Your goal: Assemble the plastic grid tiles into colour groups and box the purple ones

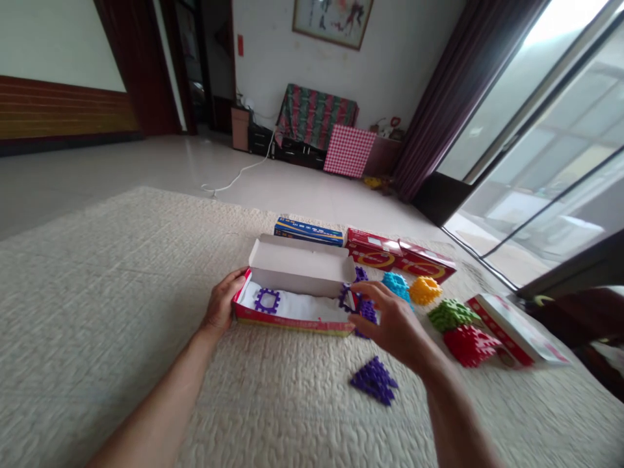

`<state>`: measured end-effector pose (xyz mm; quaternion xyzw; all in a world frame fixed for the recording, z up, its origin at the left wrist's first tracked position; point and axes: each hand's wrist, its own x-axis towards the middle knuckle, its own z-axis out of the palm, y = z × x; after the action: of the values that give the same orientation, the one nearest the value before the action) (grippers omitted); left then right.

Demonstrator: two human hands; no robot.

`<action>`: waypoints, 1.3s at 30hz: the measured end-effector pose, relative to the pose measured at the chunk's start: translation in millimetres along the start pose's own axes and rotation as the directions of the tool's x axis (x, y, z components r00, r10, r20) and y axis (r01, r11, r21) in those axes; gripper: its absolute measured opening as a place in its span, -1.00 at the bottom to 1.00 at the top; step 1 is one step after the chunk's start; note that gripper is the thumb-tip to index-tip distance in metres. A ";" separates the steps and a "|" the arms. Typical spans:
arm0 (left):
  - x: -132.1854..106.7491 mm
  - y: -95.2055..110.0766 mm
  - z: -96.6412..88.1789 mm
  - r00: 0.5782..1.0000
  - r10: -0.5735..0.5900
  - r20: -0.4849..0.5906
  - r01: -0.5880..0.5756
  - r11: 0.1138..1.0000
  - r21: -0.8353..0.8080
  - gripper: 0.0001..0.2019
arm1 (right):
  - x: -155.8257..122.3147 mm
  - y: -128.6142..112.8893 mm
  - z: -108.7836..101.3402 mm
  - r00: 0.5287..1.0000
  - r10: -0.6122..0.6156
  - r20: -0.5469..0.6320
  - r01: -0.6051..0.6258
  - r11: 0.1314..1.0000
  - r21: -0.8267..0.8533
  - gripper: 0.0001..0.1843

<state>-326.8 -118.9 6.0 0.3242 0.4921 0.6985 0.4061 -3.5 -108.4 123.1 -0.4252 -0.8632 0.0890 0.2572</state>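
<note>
An open red cardboard box [292, 320] lies on the quilted cover, its white lid flap raised at the back. My left hand [224, 303] is closed around the box's left end. Inside, on a white lining, rests a purple square interlocking frame piece [257, 301]. Over the box's right end, my right hand [392, 322] pinches a second purple frame piece [344, 298] between thumb and fingers. More purple pieces [368, 311] lie behind that hand, partly hidden by it. Closer to me is a fanned purple pile [374, 381].
Behind the box stand a blue box [308, 231] and red boxes [402, 255]. To the right lie blue [396, 284], yellow [425, 290], green [453, 314] and red pieces [470, 345], beside a white-and-red box [521, 331]. The quilted cover [121, 286] spreads leftward.
</note>
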 end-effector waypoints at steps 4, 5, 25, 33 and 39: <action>-0.5 1.3 -0.2 1.000 0.001 0.012 -0.001 1.000 -0.003 -0.42 | 45.1 -33.8 39.1 0.974 -0.102 0.201 0.076 0.988 0.131 -0.59; -0.7 1.6 -0.3 1.000 -0.003 0.015 0.003 1.000 -0.005 -0.42 | 51.6 -35.2 48.6 0.962 -0.109 0.248 0.077 0.988 0.134 -0.60; -0.4 2.2 -0.3 0.999 -0.025 0.022 0.025 1.000 -0.019 -0.42 | 59.7 -24.4 66.7 0.959 -0.112 0.259 0.072 0.985 0.159 -0.70; -0.2 0.5 0.3 1.000 -0.028 -0.004 0.028 1.000 0.004 -0.38 | -3.3 42.1 13.9 0.952 0.291 -0.093 -0.282 0.954 0.106 -0.76; 1.3 -0.8 -0.6 1.000 -0.011 -0.021 0.012 1.000 0.028 -0.41 | -36.9 65.2 53.1 0.846 0.475 -0.243 -0.496 0.868 -0.031 -0.63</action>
<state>-327.7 -117.8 5.2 0.3198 0.5077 0.6925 0.4005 32.5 -93.1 39.9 -0.6485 -0.6954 0.0616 0.3035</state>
